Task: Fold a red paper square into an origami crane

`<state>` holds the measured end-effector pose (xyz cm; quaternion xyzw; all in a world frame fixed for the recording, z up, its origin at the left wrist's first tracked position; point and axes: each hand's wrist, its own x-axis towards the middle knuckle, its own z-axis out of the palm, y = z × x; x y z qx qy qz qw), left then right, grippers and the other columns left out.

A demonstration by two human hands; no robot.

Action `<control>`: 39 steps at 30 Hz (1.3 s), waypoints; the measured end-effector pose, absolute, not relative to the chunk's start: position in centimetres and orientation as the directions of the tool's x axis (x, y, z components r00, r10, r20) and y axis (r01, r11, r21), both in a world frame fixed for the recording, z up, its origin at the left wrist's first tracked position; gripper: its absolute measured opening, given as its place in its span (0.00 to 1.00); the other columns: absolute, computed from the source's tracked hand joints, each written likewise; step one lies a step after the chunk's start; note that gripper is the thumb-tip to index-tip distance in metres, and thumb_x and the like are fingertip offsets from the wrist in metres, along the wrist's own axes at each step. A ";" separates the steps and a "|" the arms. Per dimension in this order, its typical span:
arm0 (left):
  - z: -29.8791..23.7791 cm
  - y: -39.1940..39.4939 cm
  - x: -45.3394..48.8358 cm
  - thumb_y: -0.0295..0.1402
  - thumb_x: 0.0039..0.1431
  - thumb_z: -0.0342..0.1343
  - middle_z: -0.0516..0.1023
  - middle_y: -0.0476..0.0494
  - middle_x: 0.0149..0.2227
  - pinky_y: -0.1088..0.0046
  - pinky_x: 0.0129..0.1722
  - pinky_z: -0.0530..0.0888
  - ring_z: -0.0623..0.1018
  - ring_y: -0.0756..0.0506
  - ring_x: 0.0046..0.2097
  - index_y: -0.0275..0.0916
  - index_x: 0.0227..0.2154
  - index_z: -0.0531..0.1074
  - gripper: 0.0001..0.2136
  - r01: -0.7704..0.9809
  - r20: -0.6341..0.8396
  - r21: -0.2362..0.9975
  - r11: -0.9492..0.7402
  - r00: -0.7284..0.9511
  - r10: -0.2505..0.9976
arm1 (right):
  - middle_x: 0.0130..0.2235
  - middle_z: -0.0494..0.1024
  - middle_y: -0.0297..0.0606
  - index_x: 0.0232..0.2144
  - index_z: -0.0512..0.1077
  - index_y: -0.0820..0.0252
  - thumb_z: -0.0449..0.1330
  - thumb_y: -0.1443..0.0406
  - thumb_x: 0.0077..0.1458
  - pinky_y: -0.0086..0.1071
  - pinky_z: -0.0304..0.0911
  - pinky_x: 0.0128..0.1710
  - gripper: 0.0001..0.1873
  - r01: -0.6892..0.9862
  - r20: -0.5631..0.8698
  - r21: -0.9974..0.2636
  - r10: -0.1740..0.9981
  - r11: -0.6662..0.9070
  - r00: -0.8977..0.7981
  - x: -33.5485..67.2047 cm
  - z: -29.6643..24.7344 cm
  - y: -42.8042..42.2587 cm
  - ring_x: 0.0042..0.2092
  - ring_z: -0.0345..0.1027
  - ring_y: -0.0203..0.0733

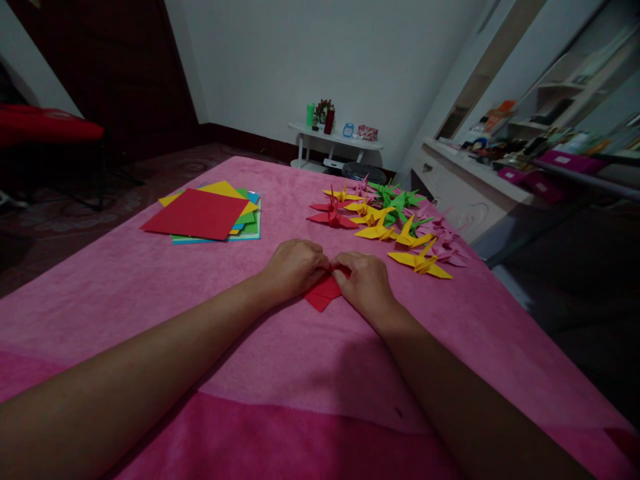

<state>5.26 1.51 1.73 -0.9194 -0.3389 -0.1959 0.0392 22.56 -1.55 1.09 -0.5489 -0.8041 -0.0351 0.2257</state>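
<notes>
Both hands rest side by side on a folded red paper near the middle of the pink cloth.

Left hand: knuckles up, fingers curled down onto the paper's left upper edge. Fingertips hidden under the hand; whether they pinch the paper or only press it, cannot tell.

Right hand: same posture, fingers bent down on the paper's right side, covering most of it. Grip likewise not visible.

The two hands meet fingertip to fingertip over the paper. Only its lower corner shows, pointing toward the camera between the wrists. Paper lies flat on the cloth.

Surroundings:
- Paper stack to the far left, well apart from the hands: red sheet on top, yellow, green and blue edges fanned out beneath.
- Cranes to the far right, a loose cluster: red, yellow, green and pink ones. Nearest yellow crane lies near the right hand, not touching.
- Beyond the cloth: small white table against the wall with bottles on it; shelves with clutter along the right.
</notes>
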 end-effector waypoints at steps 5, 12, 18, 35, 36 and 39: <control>2.1 1.5 4.8 0.31 0.61 0.50 0.77 0.43 0.29 0.72 0.32 0.68 0.75 0.46 0.33 0.38 0.32 0.79 0.11 0.599 0.352 0.027 -0.800 0.743 0.568 | 0.33 0.79 0.38 0.33 0.78 0.58 0.57 0.73 0.52 0.33 0.61 0.41 0.11 0.845 0.381 -0.232 0.844 0.482 -0.377 22.9 1.3 -1.6 0.37 0.70 0.41; 2.3 1.2 5.0 0.31 0.60 0.50 0.76 0.42 0.29 0.70 0.31 0.67 0.75 0.45 0.32 0.36 0.30 0.78 0.11 0.614 0.323 -0.031 -0.788 0.753 0.574 | 0.33 0.77 0.40 0.34 0.77 0.60 0.56 0.73 0.54 0.35 0.60 0.40 0.10 0.852 0.362 -0.195 0.843 0.486 -0.398 22.6 1.6 -2.0 0.37 0.69 0.43; 2.1 1.0 5.1 0.30 0.60 0.50 0.77 0.43 0.29 0.70 0.30 0.66 0.75 0.45 0.33 0.38 0.33 0.79 0.11 0.627 0.340 0.010 -0.779 0.730 0.592 | 0.32 0.76 0.37 0.29 0.74 0.59 0.57 0.74 0.52 0.35 0.58 0.43 0.08 0.825 0.477 -0.202 0.789 0.528 -0.389 22.9 1.3 -2.1 0.37 0.67 0.42; 2.3 1.0 4.6 0.30 0.60 0.51 0.76 0.44 0.30 0.72 0.31 0.67 0.75 0.46 0.34 0.39 0.34 0.79 0.10 0.576 0.334 -0.020 -0.817 0.774 0.538 | 0.32 0.77 0.38 0.25 0.74 0.61 0.52 0.79 0.46 0.36 0.59 0.43 0.14 0.797 0.442 -0.257 0.800 0.547 -0.406 22.7 1.2 -2.3 0.38 0.68 0.42; 2.3 1.1 4.6 0.30 0.60 0.51 0.76 0.44 0.31 0.72 0.31 0.68 0.75 0.46 0.34 0.39 0.34 0.79 0.10 0.575 0.333 -0.019 -0.818 0.775 0.537 | 0.32 0.77 0.38 0.25 0.75 0.61 0.53 0.79 0.46 0.36 0.59 0.43 0.14 0.798 0.442 -0.255 0.800 0.547 -0.407 22.8 1.2 -2.4 0.38 0.68 0.42; 2.2 1.1 4.5 0.30 0.60 0.50 0.77 0.44 0.32 0.71 0.32 0.69 0.75 0.46 0.35 0.40 0.35 0.79 0.11 0.572 0.331 -0.006 -0.820 0.775 0.538 | 0.32 0.77 0.38 0.25 0.75 0.60 0.54 0.79 0.46 0.37 0.59 0.43 0.14 0.807 0.429 -0.242 0.806 0.538 -0.409 22.8 1.2 -2.5 0.38 0.68 0.42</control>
